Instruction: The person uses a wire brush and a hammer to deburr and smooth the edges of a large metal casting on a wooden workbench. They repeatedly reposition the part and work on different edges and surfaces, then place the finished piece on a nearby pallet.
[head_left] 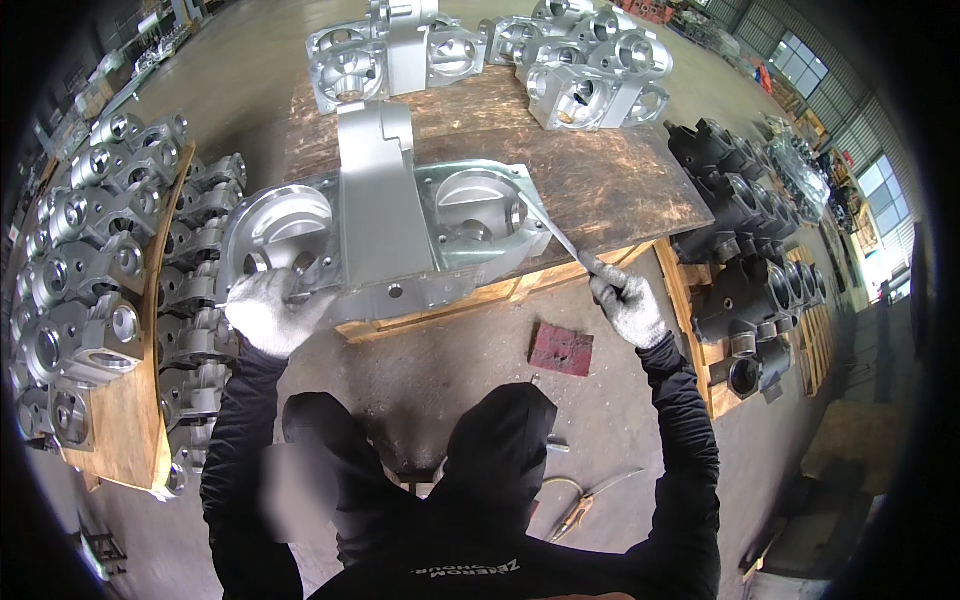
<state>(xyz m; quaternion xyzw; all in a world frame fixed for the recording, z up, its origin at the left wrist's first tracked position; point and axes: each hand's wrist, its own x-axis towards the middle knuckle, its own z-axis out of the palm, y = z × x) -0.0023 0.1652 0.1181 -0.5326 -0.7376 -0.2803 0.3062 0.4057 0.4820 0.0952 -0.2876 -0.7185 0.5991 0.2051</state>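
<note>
Casting [385,235], a large silver metal housing with 2 round cavities and an upright middle rib, lies at the near edge of the worn wooden table [600,180]. More silver castings [590,70] stand at the table's far end, others are stacked on the floor at the left [90,250], and dark castings [750,250] are piled at the right. The gloved left hand [265,312] is closed over the casting's near left corner. The gloved right hand [628,305] is shut round a thin metal file [555,235], whose tip reaches the right cavity. A small red block [561,348] lies on the floor below.
</note>
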